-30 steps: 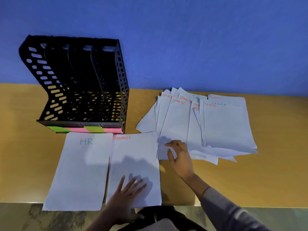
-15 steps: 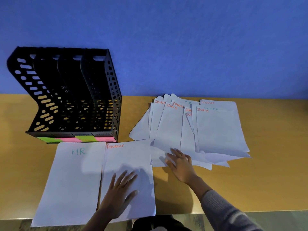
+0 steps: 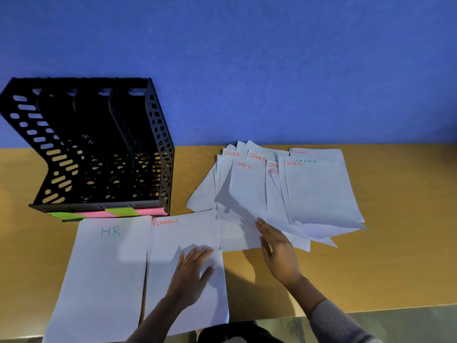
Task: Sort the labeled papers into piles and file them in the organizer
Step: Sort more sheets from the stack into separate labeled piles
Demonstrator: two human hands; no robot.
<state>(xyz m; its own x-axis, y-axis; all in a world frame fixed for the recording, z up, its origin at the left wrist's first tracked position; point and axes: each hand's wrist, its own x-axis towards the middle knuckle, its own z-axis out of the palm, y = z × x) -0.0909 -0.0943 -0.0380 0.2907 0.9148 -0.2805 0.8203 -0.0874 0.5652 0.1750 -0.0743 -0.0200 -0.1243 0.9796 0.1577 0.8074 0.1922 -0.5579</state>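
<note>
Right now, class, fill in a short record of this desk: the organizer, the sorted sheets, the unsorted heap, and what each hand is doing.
Filing: black organizer, four slots, at the back left of the table, no paper seen inside
Sorted: HR sheet and FINANCE sheet, side by side in front of it
Unsorted: fanned heap to the right, SPORTS and FINANCE labels readable
Hands: left hand flat on the FINANCE sheet; right hand, fingers straight, touching the heap's near edge
</note>
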